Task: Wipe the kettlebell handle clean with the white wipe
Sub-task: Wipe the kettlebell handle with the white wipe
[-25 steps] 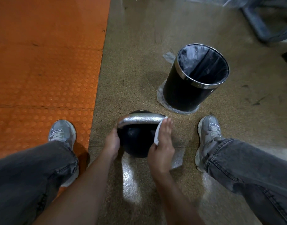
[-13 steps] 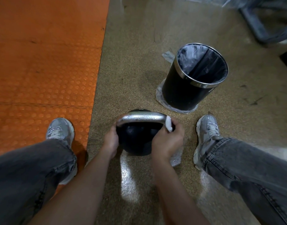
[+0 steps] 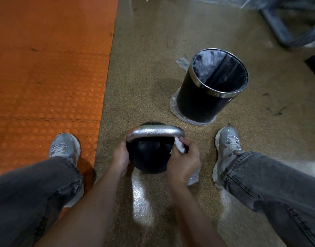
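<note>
A black kettlebell (image 3: 149, 157) with a silver handle (image 3: 154, 132) stands on the speckled floor between my feet. My right hand (image 3: 184, 162) grips the white wipe (image 3: 179, 146), bunched, against the right end of the handle where it curves down. My left hand (image 3: 120, 158) rests against the left side of the ball under the handle's left end; its fingers are hidden behind the ball.
A black waste bin (image 3: 206, 104) with a chrome rim and clear liner stands just beyond, to the right. An orange studded mat (image 3: 46, 68) covers the floor on the left. My shoes (image 3: 227, 145) flank the kettlebell. A grey metal frame (image 3: 286, 32) is at the far right.
My right hand went from flat against the handle's right side to curled round the wipe, and slid slightly down the handle's right bend. The left hand stayed put.
</note>
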### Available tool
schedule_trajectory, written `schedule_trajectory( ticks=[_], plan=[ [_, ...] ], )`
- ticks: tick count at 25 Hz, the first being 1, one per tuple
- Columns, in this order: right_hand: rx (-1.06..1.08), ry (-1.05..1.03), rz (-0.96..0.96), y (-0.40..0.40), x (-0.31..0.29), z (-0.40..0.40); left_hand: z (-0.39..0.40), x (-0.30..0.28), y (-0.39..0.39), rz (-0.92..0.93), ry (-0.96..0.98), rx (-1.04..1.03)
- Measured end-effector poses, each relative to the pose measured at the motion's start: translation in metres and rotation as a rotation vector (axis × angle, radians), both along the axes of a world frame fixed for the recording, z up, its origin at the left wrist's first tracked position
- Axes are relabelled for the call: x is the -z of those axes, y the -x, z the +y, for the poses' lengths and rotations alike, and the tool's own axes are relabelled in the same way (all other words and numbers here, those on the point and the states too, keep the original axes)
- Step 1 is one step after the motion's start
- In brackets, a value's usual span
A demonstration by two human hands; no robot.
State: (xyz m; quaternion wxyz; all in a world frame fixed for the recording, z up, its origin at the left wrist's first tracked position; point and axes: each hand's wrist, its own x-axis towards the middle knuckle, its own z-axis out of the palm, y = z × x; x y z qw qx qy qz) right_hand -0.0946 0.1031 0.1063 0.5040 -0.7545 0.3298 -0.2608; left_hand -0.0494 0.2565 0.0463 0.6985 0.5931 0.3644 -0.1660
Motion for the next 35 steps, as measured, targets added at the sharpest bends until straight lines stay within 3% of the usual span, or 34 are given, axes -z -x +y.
schedule_trajectory(
  ticks=[6, 10, 12, 14, 16, 17, 19, 21, 25, 31, 35],
  plan=[
    [-0.039, 0.235, -0.086, -0.004, 0.004, -0.005, 0.000, -0.003, -0.001, -0.014, 0.006, 0.014],
    [-0.008, 0.100, -0.099, -0.009, -0.008, -0.014, 0.000, -0.004, 0.000, 0.000, -0.036, 0.038],
    [0.067, -0.138, 0.051, -0.011, -0.023, -0.012, -0.003, -0.008, 0.002, -0.006, -0.019, 0.029],
    [0.221, -0.581, 0.224, -0.019, -0.025, -0.012, -0.003, -0.008, 0.002, -0.025, -0.015, 0.042],
    [0.326, -1.037, 0.210, -0.024, -0.024, -0.014, -0.002, -0.007, 0.002, -0.033, -0.023, 0.032],
    [0.298, -1.164, 0.183, -0.026, -0.028, -0.016, -0.003, -0.010, 0.002, -0.033, -0.024, 0.032],
    [0.129, -1.294, 0.177, -0.028, -0.033, -0.013, -0.005, -0.011, 0.001, -0.029, -0.005, 0.012],
    [0.045, -1.273, 0.197, -0.030, -0.035, -0.010, -0.007, -0.014, 0.001, -0.030, 0.002, -0.017],
    [0.234, -1.579, 0.025, -0.018, -0.035, -0.003, -0.004, -0.008, 0.001, -0.050, -0.028, 0.008],
    [0.206, -1.558, 0.007, -0.024, -0.043, -0.005, -0.003, -0.003, 0.001, -0.034, -0.056, 0.033],
    [0.077, -1.307, 0.164, -0.015, -0.044, -0.003, -0.003, -0.004, 0.003, -0.014, -0.037, 0.025]
  ],
)
